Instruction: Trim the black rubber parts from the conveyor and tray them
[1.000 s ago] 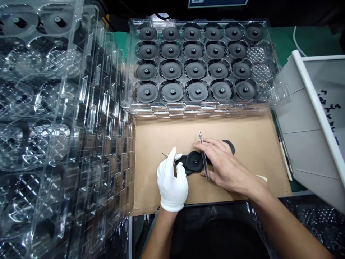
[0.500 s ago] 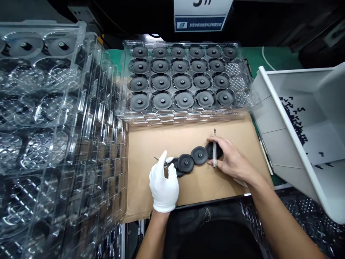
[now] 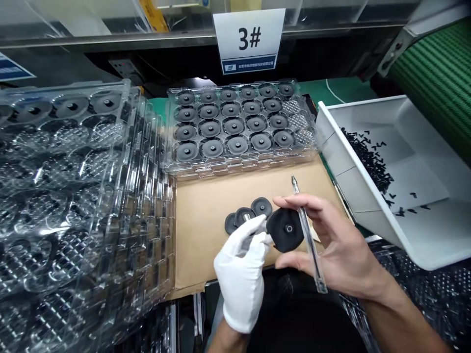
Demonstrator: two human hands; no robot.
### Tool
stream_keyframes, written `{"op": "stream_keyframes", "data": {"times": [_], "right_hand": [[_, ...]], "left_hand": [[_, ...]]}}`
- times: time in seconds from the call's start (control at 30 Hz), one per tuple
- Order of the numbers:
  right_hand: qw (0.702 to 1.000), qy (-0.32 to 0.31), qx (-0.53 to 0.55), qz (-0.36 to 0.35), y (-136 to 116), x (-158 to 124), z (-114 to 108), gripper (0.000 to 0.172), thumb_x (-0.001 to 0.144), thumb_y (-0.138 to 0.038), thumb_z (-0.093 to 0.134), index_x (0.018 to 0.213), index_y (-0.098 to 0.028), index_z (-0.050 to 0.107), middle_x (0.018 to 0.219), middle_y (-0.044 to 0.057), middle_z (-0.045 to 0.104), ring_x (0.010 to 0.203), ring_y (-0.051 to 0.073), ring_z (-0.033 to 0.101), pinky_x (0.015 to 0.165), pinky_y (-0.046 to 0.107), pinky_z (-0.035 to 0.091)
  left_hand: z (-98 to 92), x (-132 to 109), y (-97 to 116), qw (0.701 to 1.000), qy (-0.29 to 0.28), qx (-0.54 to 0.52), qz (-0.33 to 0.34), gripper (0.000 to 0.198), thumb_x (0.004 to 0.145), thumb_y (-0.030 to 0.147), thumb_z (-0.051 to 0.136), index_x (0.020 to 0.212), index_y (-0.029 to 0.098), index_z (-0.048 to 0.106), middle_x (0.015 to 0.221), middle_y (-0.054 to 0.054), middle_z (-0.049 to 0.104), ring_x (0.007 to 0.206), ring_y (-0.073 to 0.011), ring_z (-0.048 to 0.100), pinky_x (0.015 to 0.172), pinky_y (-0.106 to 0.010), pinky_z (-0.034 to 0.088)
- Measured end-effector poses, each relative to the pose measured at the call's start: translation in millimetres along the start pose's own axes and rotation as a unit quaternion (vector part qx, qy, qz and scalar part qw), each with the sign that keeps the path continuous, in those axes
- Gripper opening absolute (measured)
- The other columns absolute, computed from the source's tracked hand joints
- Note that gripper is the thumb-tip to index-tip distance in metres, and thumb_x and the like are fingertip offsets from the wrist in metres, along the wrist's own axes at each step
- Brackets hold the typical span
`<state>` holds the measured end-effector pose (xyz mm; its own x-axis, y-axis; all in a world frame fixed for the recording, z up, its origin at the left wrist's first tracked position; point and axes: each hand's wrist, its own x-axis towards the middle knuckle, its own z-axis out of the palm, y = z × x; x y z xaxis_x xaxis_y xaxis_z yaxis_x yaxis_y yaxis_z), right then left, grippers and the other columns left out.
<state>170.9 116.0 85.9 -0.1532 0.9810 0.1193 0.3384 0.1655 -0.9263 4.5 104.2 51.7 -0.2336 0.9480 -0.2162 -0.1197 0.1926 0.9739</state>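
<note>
My bare right hand [image 3: 334, 245] grips a round black rubber disc [image 3: 285, 230] with a small raised centre, held up by its edges between thumb and fingers. A clear-barrelled pen [image 3: 311, 250] with a metal tip lies across the same hand. At the disc's left edge, my white-gloved left hand [image 3: 243, 269] has its fingers pinched together. A short silvery piece shows by those fingertips; what they hold is too small to name. Behind the glove, several similar black discs [image 3: 261, 206] lie in an overlapping row on the cardboard [image 3: 198, 245].
A clear plastic tray [image 3: 235, 164] with rows of black discs stands at the back. Tall stacked clear trays [image 3: 143, 196] rise on the left. To the right sits a white bin [image 3: 371, 196] with small black parts [image 3: 371, 162]. A "3#" sign [image 3: 250, 41] hangs above.
My right hand has lifted the end disc from the row and brought it nearer, with the pen now slanted. The left hand has moved right to the disc. The view has tilted up.
</note>
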Motion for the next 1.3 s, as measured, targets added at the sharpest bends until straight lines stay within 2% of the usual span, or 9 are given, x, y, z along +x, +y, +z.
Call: {"op": "stream_keyframes", "data": {"times": [0.1,0.27,0.4,0.53,0.6,0.77,0.87,1.07,1.3], "right_hand": [[1.000,-0.014,0.003,-0.011,-4.8,-6.0,-0.7,0.083,0.074,-0.035,0.094,0.144,-0.036,0.050,0.142,0.005,0.065,0.134,0.028,0.063,0.116,0.044,0.055],[0.998,-0.051,-0.016,-0.039,-5.4,-9.3,-0.1,0.084,0.076,-0.029,0.093,0.147,-0.036,0.049,0.142,0.006,0.065,0.134,0.028,0.062,0.115,0.046,0.056],[0.997,-0.058,-0.004,-0.047,-6.0,-10.8,2.6,0.089,0.074,-0.028,0.094,0.149,-0.038,0.048,0.144,0.004,0.064,0.133,0.028,0.062,0.116,0.045,0.055],[0.999,-0.015,0.042,-0.023,-5.8,-18.5,1.7,0.094,0.067,-0.032,0.098,0.148,-0.038,0.051,0.146,0.004,0.064,0.136,0.030,0.061,0.118,0.047,0.053],[0.996,0.053,0.074,-0.001,-3.7,-24.1,-0.4,0.083,0.069,-0.035,0.097,0.142,-0.036,0.058,0.137,0.005,0.069,0.129,0.031,0.065,0.110,0.047,0.058],[0.969,0.197,0.135,0.069,6.7,-32.5,-4.1,0.019,0.098,-0.030,0.067,0.115,-0.027,0.075,0.090,0.005,0.077,0.093,0.025,0.074,0.094,0.047,0.061],[0.951,0.223,0.194,0.094,11.0,-32.8,-3.3,0.028,0.103,-0.032,0.053,0.118,-0.026,0.076,0.080,0.006,0.071,0.086,0.026,0.071,0.089,0.050,0.061],[0.945,0.215,0.197,0.146,9.5,-26.8,1.0,0.037,0.105,-0.041,0.045,0.127,-0.030,0.073,0.104,0.011,0.071,0.096,0.030,0.070,0.091,0.057,0.062],[0.956,0.260,0.074,0.114,-19.3,9.5,14.4,0.014,0.089,-0.024,0.074,0.101,-0.029,0.076,0.092,0.005,0.076,0.080,0.023,0.076,0.071,0.036,0.067]], "left_hand": [[-4.2,-8.2,6.6,0.999,-0.027,0.010,-0.019,0.024,0.088,0.041,0.078,0.102,0.023,0.083,0.107,-0.007,0.083,0.097,-0.0240,0.078,0.085,-0.029,0.065],[-10.0,-12.7,9.0,0.995,-0.078,-0.016,-0.066,0.037,0.087,0.043,0.077,0.118,0.022,0.080,0.114,-0.009,0.081,0.098,-0.0270,0.077,0.084,-0.033,0.065],[-12.0,-14.7,8.2,0.986,-0.106,-0.054,-0.118,0.037,0.088,0.044,0.077,0.115,0.020,0.080,0.104,-0.008,0.081,0.075,-0.0191,0.072,0.061,-0.026,0.059],[-12.1,-19.0,2.4,0.987,-0.066,-0.078,-0.124,0.032,0.090,0.043,0.075,0.111,0.020,0.079,0.099,-0.005,0.079,0.074,-0.0149,0.067,0.063,-0.023,0.056],[-12.2,-20.6,-2.1,0.986,-0.035,-0.094,-0.130,0.027,0.090,0.039,0.075,0.108,0.020,0.079,0.092,-0.003,0.076,0.074,-0.0134,0.064,0.064,-0.021,0.055],[-14.9,-18.1,-9.0,0.983,0.000,-0.109,-0.145,0.025,0.087,0.037,0.078,0.106,0.020,0.079,0.070,0.002,0.063,0.058,-0.0092,0.051,0.055,-0.019,0.050],[-15.8,-12.5,-7.5,0.979,0.025,-0.111,-0.170,0.028,0.082,0.040,0.083,0.101,0.020,0.081,0.066,0.003,0.060,0.056,-0.0086,0.050,0.055,-0.019,0.052],[-14.4,4.5,-2.9,0.977,0.055,-0.090,-0.183,0.035,0.077,0.045,0.086,0.103,0.022,0.084,0.082,-0.003,0.075,0.067,-0.0124,0.063,0.054,-0.017,0.054],[-7.0,30.8,10.3,0.980,0.031,-0.066,-0.185,0.040,0.078,0.048,0.084,0.106,0.020,0.083,0.083,-0.004,0.078,0.058,-0.0131,0.064,0.050,-0.021,0.056]]}}
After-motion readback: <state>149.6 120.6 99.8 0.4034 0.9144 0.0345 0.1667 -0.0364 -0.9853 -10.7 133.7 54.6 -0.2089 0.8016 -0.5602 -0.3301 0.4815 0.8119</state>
